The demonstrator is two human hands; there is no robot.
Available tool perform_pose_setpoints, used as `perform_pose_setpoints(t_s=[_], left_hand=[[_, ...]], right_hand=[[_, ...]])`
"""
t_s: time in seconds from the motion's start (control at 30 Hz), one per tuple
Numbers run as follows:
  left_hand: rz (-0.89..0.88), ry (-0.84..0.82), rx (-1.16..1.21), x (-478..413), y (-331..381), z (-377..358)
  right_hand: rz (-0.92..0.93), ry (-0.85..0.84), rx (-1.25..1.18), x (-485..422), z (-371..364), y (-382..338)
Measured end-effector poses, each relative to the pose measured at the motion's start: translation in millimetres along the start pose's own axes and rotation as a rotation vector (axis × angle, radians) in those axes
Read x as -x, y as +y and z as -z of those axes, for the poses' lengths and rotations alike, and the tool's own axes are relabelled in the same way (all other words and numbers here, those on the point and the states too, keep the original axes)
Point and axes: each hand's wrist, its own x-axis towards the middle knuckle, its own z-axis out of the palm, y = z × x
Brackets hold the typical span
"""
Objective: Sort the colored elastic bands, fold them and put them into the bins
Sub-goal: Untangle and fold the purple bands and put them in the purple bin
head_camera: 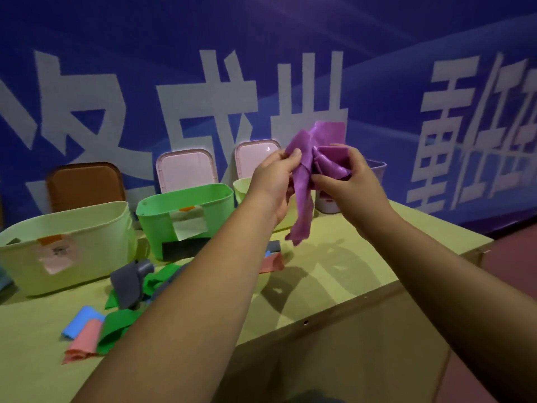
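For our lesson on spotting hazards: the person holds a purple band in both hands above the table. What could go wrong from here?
1. The purple band is bunched between the left hand and right hand with a loose tail hanging, so it may slip or unfold.
2. The lavender bin is partly hidden behind the right hand, so the band might land in the wrong bin.

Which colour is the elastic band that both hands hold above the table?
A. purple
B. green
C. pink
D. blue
A: the left hand and the right hand both pinch a crumpled purple elastic band, raised in the air over the yellow-green table.
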Motion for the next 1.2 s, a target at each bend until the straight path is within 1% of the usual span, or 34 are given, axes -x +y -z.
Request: perform_pose_setpoints(t_s=[0.07, 0.13, 0.3, 0.4, 0.53, 0.57, 0.6, 0.73, 0.77, 0.8, 0.87, 0.97, 1.1, 1.2], left_hand=[[-0.002, -0.005, -0.046, -12.7, -13.1, -17.5], [0.024, -0.033, -0.030, -25.0, -29.2, -34.6], [0.168, -0.073, 0.162, -54.5, -76.9, -75.2], [0.222, -0.062, 0.242, -70.8, -110.8, -96.6], [0.286, 0.027, 0.219, -87.5, -155.9, -115.6], [0.268, 0.053, 0.139, -91.5, -168.6, -115.5], [0.230, 0.065, -0.003, -96.9, -182.4, -113.4], [0.018, 0.089, -0.833, -110.4, -219.3, -99.7], [-0.015, 0.089, -0.989, -111.7, -220.8, -97.4], [-0.037, 0.090, -1.098, -113.9, -221.7, -94.9], [-0.041, 0.096, -1.159, -116.1, -220.9, -90.0], [-0.006, 0.086, -1.140, -113.2, -217.8, -83.9], [0.044, 0.065, -1.101, -103.4, -205.5, -81.4], [0.074, 0.041, -1.281, -92.9, -197.6, -82.1]], right_hand=[[-0.002, 0.028, 0.065, -7.9, 21.8, 9.4], [-0.002, 0.046, 0.109, -15.0, 43.0, 19.4], [-0.028, 0.072, 0.199, -35.4, 87.3, 55.1], [-0.048, 0.099, 0.266, -47.1, 109.6, 80.3], [-0.083, 0.089, 0.389, -56.4, 131.7, 116.3], [-0.100, 0.088, 0.419, -58.5, 135.9, 127.7], [-0.118, 0.084, 0.452, -59.5, 139.1, 139.0], [-0.206, 0.031, 0.559, -56.8, 148.9, 179.8], [-0.210, 0.029, 0.573, -56.2, 150.0, 184.6], [-0.211, 0.039, 0.576, -56.4, 150.8, 188.2], [-0.203, 0.064, 0.567, -57.9, 151.1, 191.9], [-0.225, 0.088, 0.532, -57.7, 151.2, 190.5], [-0.276, 0.172, 0.436, -55.3, 154.0, 187.0], [-0.275, 0.213, 0.427, -52.7, 154.5, 185.3]])
